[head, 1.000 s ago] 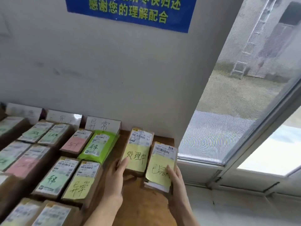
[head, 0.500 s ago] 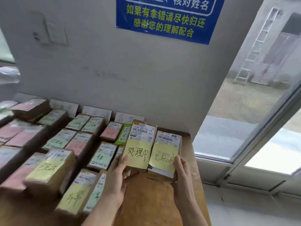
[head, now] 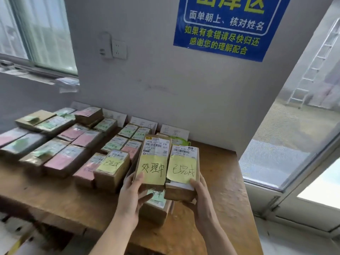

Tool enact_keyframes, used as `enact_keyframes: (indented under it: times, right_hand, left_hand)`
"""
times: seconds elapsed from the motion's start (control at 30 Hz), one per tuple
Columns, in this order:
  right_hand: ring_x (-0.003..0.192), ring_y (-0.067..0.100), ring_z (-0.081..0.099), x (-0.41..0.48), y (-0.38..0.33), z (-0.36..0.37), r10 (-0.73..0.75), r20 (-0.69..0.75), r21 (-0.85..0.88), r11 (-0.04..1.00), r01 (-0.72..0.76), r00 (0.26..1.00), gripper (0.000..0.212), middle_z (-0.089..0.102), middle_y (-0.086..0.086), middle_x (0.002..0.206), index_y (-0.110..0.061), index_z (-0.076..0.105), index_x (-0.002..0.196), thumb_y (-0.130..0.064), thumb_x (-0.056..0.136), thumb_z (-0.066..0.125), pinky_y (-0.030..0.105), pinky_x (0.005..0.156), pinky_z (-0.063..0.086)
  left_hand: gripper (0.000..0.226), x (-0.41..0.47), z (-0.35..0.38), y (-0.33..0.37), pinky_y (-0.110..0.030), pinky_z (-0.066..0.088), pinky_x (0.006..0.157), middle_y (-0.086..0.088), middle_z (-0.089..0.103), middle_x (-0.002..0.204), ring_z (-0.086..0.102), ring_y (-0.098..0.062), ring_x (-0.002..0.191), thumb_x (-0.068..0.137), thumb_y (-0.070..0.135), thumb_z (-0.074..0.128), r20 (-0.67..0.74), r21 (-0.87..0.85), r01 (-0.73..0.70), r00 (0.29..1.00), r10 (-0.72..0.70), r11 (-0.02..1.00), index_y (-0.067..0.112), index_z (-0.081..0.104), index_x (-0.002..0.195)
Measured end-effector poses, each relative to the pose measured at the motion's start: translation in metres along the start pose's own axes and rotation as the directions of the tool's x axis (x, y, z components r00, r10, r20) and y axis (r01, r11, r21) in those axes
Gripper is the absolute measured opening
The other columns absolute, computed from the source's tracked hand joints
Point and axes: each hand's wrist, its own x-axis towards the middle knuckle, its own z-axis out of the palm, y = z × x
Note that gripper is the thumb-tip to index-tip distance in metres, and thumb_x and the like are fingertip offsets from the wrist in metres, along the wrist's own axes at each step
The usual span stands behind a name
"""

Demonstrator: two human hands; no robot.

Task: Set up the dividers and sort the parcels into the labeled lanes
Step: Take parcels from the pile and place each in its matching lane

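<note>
Left hand (head: 132, 190) clasped around brown cardboard parcel with yellow note reading 处理中 (head: 153, 161), thumb on the note. Right hand (head: 201, 195) gripped around brown parcel with yellow note reading 已完成 (head: 182, 168). Both parcels held side by side, touching, raised above wooden worktop (head: 226, 181). Below them, another brown parcel with green note (head: 156, 203) on the worktop. Rows of sorted brown parcels (head: 77, 142) lying to the left, white paper lane labels (head: 143, 123) against the wall.

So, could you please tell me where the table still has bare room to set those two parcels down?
Bare wood shows along the table's right side, between the right hand and the window-side edge, and along the near edge in front of the parcel rows. The left and back, up to the white lane cards, are crowded.
</note>
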Motion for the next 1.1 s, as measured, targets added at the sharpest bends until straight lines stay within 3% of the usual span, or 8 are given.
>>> enact_keyframes:
  times: [0.17,0.3,0.37,0.6,0.73,0.93,1.1]
  right_hand:
    - [0.093,0.011,0.07,-0.012,0.005,0.023,0.04,0.066,0.002,0.999,-0.04,0.997,0.055,0.071,-0.007,0.112,-0.035,0.045,0.141,-0.035,0.09,0.064,0.033,0.075,0.054]
    - [0.12,0.021,0.059,-0.024,0.014,0.044,0.084,0.101,-0.023,0.996,-0.082,0.991,0.089,0.064,-0.006,0.128,-0.04,0.044,0.142,-0.06,0.06,0.073,0.048,0.102,0.047]
    - [0.122,0.021,0.057,-0.031,0.017,0.056,0.09,0.115,-0.048,0.995,-0.085,0.989,0.095,0.063,-0.009,0.127,-0.042,0.045,0.141,-0.066,0.053,0.073,0.054,0.107,0.042]
    - [0.121,0.022,0.055,-0.045,0.029,0.109,0.141,0.177,-0.06,0.989,-0.132,0.974,0.086,0.058,-0.005,0.131,-0.043,0.043,0.139,-0.062,0.062,0.078,0.052,0.106,0.043]
    - [0.115,0.022,0.059,-0.049,0.035,0.147,0.161,0.199,-0.055,0.987,-0.153,0.967,0.09,0.061,-0.003,0.126,-0.038,0.045,0.14,-0.06,0.06,0.08,0.051,0.103,0.047]
    - [0.1,0.014,0.058,-0.048,0.046,0.213,0.195,0.152,-0.042,0.981,-0.19,0.969,0.058,0.06,-0.005,0.112,-0.027,0.044,0.142,-0.04,0.089,0.064,0.033,0.075,0.05]
    - [0.103,0.021,0.06,-0.042,0.069,0.266,0.223,0.026,-0.045,0.974,-0.222,0.974,0.065,0.062,0.003,0.114,-0.019,0.049,0.135,-0.048,0.081,0.071,0.046,0.095,0.052]
  left_hand:
    - [0.032,-0.025,-0.029,0.008,-0.042,0.054,0.081,-0.014,0.069,0.112,0.064,-0.034,0.105,0.093,0.031,0.059,-0.098,0.001,-0.03,0.995,0.03,1.0,0.016,0.059,0.122]
    - [0.03,-0.041,-0.056,0.012,-0.044,0.055,0.081,-0.014,0.067,0.112,0.062,-0.033,0.105,0.095,0.031,0.059,-0.184,-0.008,-0.043,0.982,0.041,0.999,0.016,0.06,0.121]
    - [0.029,-0.047,-0.069,0.015,-0.045,0.055,0.081,-0.014,0.068,0.111,0.063,-0.032,0.102,0.095,0.029,0.059,-0.214,-0.019,-0.05,0.976,0.045,0.999,0.014,0.06,0.121]
    - [0.028,-0.056,-0.121,0.034,-0.043,0.056,0.074,-0.014,0.069,0.111,0.065,-0.032,0.092,0.096,0.028,0.06,-0.295,-0.028,-0.068,0.954,0.056,0.997,0.014,0.06,0.121]
    - [0.029,-0.048,-0.154,0.053,-0.049,0.053,0.087,-0.015,0.071,0.11,0.066,-0.03,0.084,0.096,0.029,0.059,-0.299,-0.019,-0.065,0.953,0.056,0.998,0.012,0.06,0.12]
    - [0.03,-0.025,-0.206,0.093,-0.043,0.055,0.079,-0.013,0.071,0.107,0.066,-0.03,0.09,0.095,0.03,0.06,-0.273,0.024,-0.041,0.961,0.046,0.999,0.013,0.06,0.12]
    - [0.031,0.002,-0.25,0.122,-0.041,0.055,0.076,-0.012,0.07,0.107,0.065,-0.031,0.094,0.096,0.031,0.06,-0.248,0.066,0.001,0.969,0.016,0.998,0.014,0.059,0.121]
